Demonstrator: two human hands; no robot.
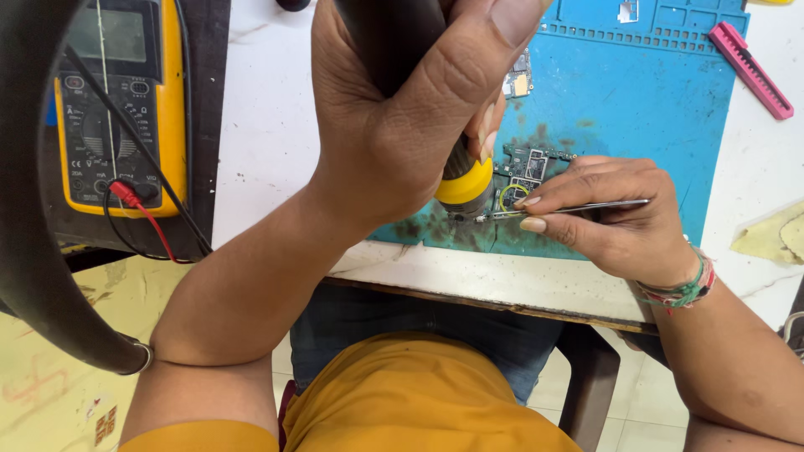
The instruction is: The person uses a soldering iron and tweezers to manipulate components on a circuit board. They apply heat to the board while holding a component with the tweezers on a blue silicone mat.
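Observation:
My left hand grips a black tool with a yellow collar, a hot-air handpiece, held upright with its nozzle just above a small green circuit board. The board lies on a blue work mat stained dark near its front edge. My right hand holds thin metal tweezers, their tips touching the board next to the nozzle. A second small board piece lies farther back on the mat, partly hidden by my left hand.
A yellow multimeter with red and black leads stands at the left on a dark pad. A thick black hose curves down the left edge. A pink tool lies at the far right, a yellowish cloth below it.

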